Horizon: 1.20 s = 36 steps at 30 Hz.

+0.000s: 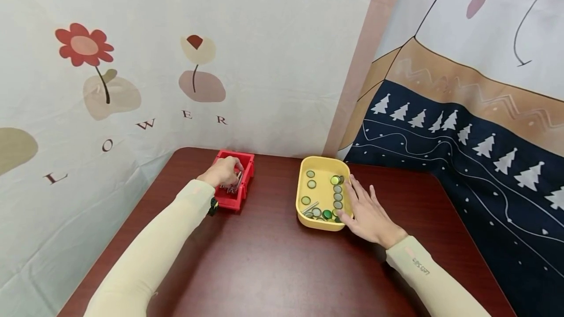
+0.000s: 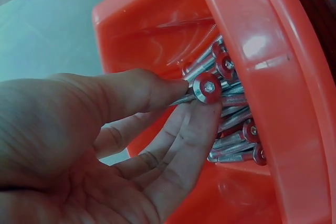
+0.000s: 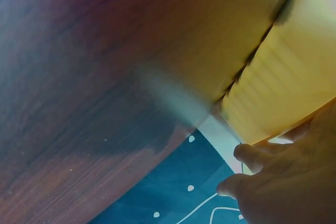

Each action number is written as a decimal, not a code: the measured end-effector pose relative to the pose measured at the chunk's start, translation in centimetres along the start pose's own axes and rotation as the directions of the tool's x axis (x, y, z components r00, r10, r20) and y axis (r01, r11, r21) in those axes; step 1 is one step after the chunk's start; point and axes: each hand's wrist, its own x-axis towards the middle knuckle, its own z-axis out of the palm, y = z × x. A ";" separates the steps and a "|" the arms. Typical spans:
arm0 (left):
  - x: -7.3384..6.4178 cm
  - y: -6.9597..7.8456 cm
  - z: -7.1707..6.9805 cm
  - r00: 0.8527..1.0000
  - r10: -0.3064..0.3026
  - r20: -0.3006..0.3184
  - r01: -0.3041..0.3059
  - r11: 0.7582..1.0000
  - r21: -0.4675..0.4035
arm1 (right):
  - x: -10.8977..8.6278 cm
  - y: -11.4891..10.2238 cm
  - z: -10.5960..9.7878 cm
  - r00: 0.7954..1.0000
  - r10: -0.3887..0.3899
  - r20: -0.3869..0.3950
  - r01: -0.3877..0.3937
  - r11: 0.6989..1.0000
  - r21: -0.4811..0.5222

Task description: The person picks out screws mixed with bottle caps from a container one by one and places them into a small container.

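Note:
My left hand [image 1: 222,171] reaches into a red plastic bin [image 1: 230,205] at the table's back left. In the left wrist view, its thumb and fingers pinch a metal bolt [image 2: 208,88] with a flat hex-socket head. More silvery bolts [image 2: 236,140] lie heaped in the bin beneath it. My right hand [image 1: 369,213] lies against the right rim of a yellow tray [image 1: 320,226], its fingers extended. Several green and grey bottle caps [image 1: 338,197] are in that tray, along with a thin metal piece [image 1: 311,207], perhaps a bolt, at its near left corner.
Both containers stand on a dark reddish-brown table [image 1: 264,263], with bare wood between them. A pale printed cloth [image 1: 273,62] hangs behind the table. Dark blue patterned cloth [image 1: 484,199] borders it on the right.

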 end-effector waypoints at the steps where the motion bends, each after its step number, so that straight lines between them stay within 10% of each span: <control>1: 0.0 0.0 0.0 1.000 0.000 -0.003 0.000 1.000 0.011 | 0.0 0.0 0.0 1.000 -0.001 -0.001 0.001 1.000 0.000; 13: 0.2 -0.4 -0.4 0.997 0.015 -0.081 -0.004 0.991 0.133 | -0.1 0.0 0.0 1.000 -0.004 -0.004 0.004 1.000 0.002; 30: -0.6 0.7 -0.5 0.985 0.045 -0.166 -0.032 0.996 0.083 | -0.1 0.0 0.0 1.000 -0.004 -0.003 0.004 1.000 0.008; 36: 1.1 -0.6 0.4 0.972 0.107 -0.209 -0.091 0.992 0.085 | -0.1 -0.1 -0.1 1.000 -0.007 -0.007 0.007 1.000 0.010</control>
